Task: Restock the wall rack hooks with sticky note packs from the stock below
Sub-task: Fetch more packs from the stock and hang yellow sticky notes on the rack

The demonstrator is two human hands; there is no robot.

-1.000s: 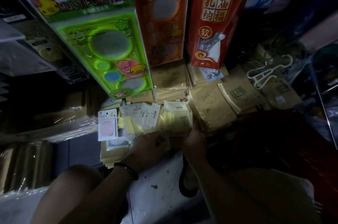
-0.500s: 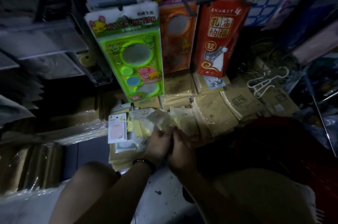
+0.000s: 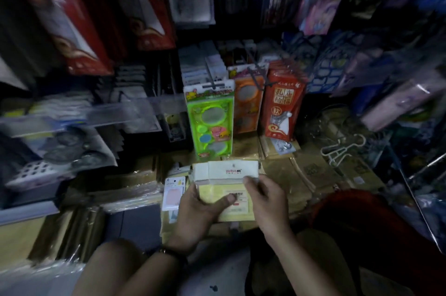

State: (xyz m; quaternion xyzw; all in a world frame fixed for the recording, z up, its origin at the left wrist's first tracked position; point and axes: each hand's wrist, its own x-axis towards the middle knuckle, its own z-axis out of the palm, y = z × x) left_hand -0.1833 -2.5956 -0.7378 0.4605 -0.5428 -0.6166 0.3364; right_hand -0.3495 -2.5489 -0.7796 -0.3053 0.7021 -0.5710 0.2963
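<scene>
Crowding sticky notes (image 3: 231, 171): green stencil card (image 3: 209, 124)

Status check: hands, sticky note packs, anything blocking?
Left hand and right hand both grip the sticky note packs. Packs not yet on a hook. Green stencil card hangs just beyond them.

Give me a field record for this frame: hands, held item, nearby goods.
left hand: grips yellow sticky note packs from the left, thumb on top
right hand: holds the same packs at their right edge
packs state: in both hands, not yet hung
pink note pack: lies flat just left of the left hand
green stencil card: hangs behind the held packs
view: dim, edges blurred
</scene>
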